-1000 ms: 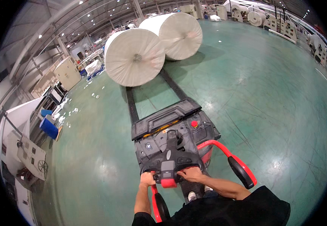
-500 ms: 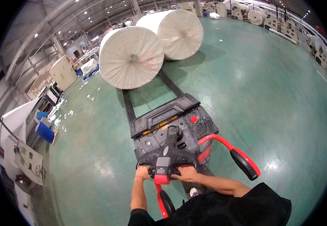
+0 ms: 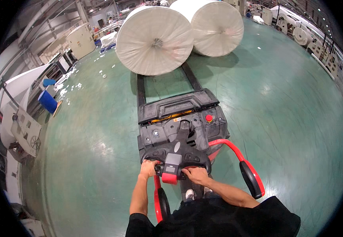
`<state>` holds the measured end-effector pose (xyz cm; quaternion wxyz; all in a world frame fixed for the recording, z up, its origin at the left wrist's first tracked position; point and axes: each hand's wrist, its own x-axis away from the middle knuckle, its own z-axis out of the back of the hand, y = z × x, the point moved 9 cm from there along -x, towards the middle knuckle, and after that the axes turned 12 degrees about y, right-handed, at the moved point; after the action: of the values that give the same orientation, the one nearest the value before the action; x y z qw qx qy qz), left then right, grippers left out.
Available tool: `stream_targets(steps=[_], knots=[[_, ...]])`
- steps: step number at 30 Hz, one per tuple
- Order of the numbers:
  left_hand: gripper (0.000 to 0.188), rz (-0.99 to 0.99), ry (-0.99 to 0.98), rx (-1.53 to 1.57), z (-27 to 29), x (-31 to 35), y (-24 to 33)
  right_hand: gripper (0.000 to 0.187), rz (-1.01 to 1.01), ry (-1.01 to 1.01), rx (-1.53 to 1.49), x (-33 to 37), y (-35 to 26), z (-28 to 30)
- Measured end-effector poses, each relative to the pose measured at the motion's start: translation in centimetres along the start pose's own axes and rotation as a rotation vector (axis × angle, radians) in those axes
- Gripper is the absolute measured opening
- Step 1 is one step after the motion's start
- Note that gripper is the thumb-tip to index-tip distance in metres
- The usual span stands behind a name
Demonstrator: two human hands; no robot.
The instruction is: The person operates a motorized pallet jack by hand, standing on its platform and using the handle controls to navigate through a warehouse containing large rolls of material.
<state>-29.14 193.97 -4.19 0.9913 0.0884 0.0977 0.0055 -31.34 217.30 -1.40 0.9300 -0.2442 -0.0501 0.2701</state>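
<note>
My left hand point(image 3: 149, 168) is wrapped round the left grip of a black and red tiller handle point(image 3: 174, 149). On its right grip my right hand point(image 3: 197, 175) is closed, the thumb toward the middle. The handle belongs to a dark grey electric pallet truck point(image 3: 167, 132) with a red stop button point(image 3: 209, 118) on its top. Two dark forks point(image 3: 191, 77) run forward from it, under a large white wrapped roll point(image 3: 154, 41). A second white roll point(image 3: 218, 29) lies beside it, behind and to the right; whether the forks reach it is hidden.
Red side bars with black pads flank me, one at the right point(image 3: 252, 179). Along the left stand machines, a blue drum point(image 3: 47, 101) and white scraps point(image 3: 64, 92) on the green floor point(image 3: 290, 130). A row of machines with rolls point(image 3: 301, 36) lines the far right.
The truck and rolls now point straighter ahead, the rolls sitting higher and further right in view. The handle has shifted slightly. Both hands keep their hold; a second shoe now shows.
</note>
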Motion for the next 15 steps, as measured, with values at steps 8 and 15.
stream_targets(steps=[8,15], knots=[[0.038,0.013,0.008,-0.021,-1.3,0.2,-0.6,0.065,0.079,0.016,0.094,0.2,-0.9,1.5],[0.034,0.134,0.122,0.041,-1.6,1.9,5.1,0.047,0.237,0.073,0.137,0.5,4.4,3.3]])
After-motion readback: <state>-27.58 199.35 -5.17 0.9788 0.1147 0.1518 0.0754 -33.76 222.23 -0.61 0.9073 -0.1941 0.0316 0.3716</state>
